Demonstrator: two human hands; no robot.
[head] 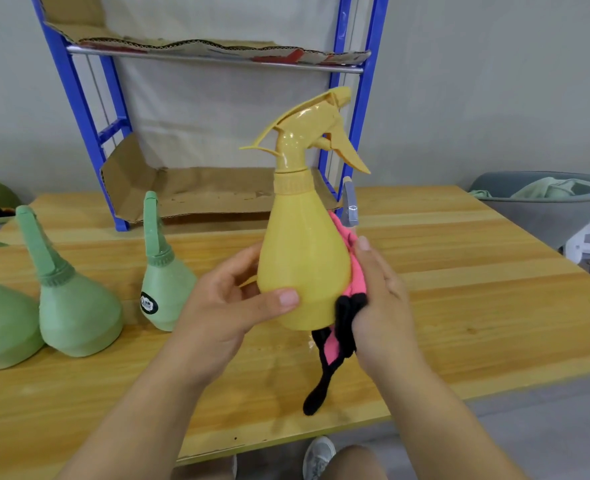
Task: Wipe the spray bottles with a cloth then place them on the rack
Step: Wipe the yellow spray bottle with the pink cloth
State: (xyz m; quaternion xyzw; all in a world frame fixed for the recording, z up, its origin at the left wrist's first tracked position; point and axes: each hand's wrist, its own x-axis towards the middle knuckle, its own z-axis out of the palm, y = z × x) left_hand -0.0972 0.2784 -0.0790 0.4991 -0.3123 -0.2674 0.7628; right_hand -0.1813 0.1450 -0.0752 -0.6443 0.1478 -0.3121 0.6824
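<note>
Where the near edge of the wooden table [460, 341] ends, a grey shoe [318, 455] is seen on the floor below. Just beyond that edge, a yellow spray bottle [300, 258] is held upright above the table between both hands, its nozzle turned to the right. It is gripped low on its left side by the left hand [231, 306], whose fingers are curled behind the body while the thumb is laid across the front. A pink and black cloth [342, 327] is clamped against the bottle's right side by the right hand [383, 299], whose fingers are kept together over it; a black end is left hanging below the bottle's base. To the left, three green spray bottles [75, 306] are stood on the table, well apart from the yellow one. Farther back, a blue rack [79, 109] is set on the table, its two visible shelves lined with cardboard [217, 195]. At the far right, a grey basin [546, 216] holding pale green fabric is seen beyond the table
</note>
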